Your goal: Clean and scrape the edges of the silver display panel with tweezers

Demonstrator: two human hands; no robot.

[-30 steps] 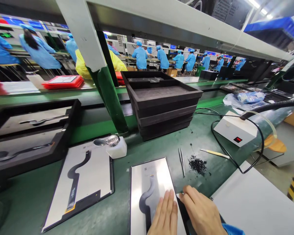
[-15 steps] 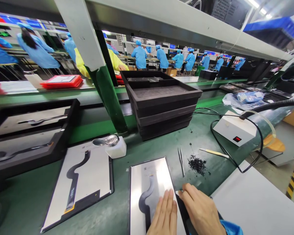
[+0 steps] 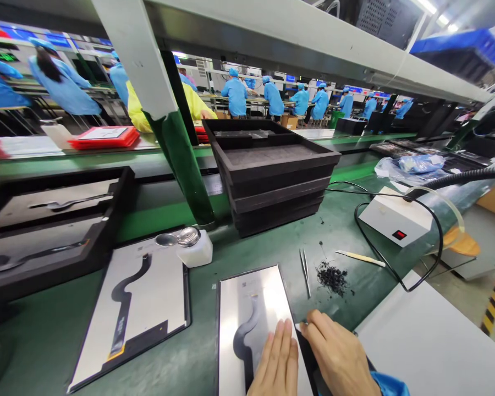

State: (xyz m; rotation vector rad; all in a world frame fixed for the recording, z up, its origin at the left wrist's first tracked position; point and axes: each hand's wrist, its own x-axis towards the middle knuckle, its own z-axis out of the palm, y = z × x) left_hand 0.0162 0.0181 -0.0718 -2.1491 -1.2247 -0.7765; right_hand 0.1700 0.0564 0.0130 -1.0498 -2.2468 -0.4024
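Note:
My left hand lies flat on a tablet-size display panel, its fingers stretched out near the right edge. A dark flex cable curves over the panel's silvery back. Beside that edge my right hand is closed in a pinch; a small white tip shows at its fingers, the rest hidden. Tweezers lie beyond the right hand, next to a heap of black scraps and a cream-handled knife. A second display panel lies to the left.
A white pump bottle with its metal lid open stands by the second panel. Black trays are stacked at the back; another black tray holds panels at left. A white box with cables stands right. A green post rises behind.

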